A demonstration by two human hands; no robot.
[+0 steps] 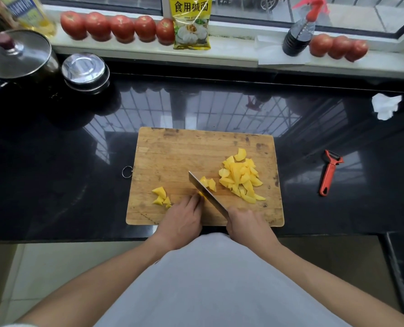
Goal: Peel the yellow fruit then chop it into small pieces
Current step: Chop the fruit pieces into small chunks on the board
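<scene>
Head view: the yellow fruit [241, 177] is seen peeled and mostly chopped, heaped right of the knife [206, 193] on the cutting board [172, 152]. A last piece is pinned by the left hand [184, 219] left of the blade; the handle is gripped by the right hand [248, 226]. Little is judged left; the peeler [329, 172] lies on the table [54, 185], well right of the board.

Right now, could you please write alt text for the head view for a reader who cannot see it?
A person chops yellow fruit on a wooden cutting board: the right hand grips a knife while the left hand steadies the piece. Cut pieces are piled on the board's right; an orange peeler lies on the black counter.
</scene>
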